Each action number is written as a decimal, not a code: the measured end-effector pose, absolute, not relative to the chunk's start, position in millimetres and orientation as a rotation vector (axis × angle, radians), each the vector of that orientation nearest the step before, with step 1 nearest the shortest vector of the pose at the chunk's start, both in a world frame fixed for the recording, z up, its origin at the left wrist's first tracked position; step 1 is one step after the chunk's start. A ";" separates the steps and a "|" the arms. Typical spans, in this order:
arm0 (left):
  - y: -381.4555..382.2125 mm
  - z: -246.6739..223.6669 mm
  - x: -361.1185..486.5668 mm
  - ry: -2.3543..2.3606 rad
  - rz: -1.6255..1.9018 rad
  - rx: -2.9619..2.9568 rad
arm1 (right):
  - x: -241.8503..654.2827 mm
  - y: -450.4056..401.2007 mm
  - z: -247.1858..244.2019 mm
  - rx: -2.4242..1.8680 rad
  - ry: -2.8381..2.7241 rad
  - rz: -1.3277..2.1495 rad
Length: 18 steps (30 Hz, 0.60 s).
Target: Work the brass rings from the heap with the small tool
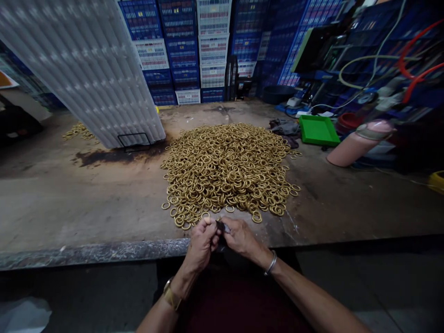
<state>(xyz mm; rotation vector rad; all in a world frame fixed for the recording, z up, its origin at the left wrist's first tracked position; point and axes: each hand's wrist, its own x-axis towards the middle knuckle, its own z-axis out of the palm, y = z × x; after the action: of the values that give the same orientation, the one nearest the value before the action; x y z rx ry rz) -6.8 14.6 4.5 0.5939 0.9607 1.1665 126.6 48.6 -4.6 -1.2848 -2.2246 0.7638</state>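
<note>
Both hands meet at the table's front edge, just before a big heap of brass-coloured rings [229, 166]. My right hand [243, 237] is closed around a small dark tool with a greyish part [221, 226]; its exact kind does not show. Close beside it, my left hand [201, 240] is pinched shut, fingertips near the tool's tip. Whatever those left fingers hold is hidden. A few loose rings lie flat just beyond the fingertips, one of them a single ring [256, 216] to the right.
A leaning stack of translucent ribbed sheets [104, 78] rests by a black wire stand [134, 141] on the left. To the right are a green tray [318, 130], a dark cloth [285, 127] and a pink bottle [360, 144]. Blue and white crates [213, 51] rise behind the worktable [114, 203].
</note>
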 end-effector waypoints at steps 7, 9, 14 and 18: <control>10.2 2.0 -9.3 1.077 1.181 0.690 | 123.5 48.7 -2.3 -1.406 -2.392 0.655; 6.0 6.0 -11.6 1.059 1.166 0.675 | 124.4 53.0 -0.8 -1.510 -2.425 0.609; -6.9 21.7 -21.2 0.853 1.130 0.535 | 123.2 66.7 0.3 -1.651 -2.430 0.447; -9.9 24.5 -29.3 0.830 1.168 0.411 | 108.7 68.0 -2.2 -1.462 -2.446 0.485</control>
<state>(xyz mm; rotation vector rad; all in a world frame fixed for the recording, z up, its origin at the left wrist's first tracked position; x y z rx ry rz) -29.3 -9.9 24.5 0.4110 0.8304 1.1683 108.7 68.0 -2.2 -1.4617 -2.4457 0.4853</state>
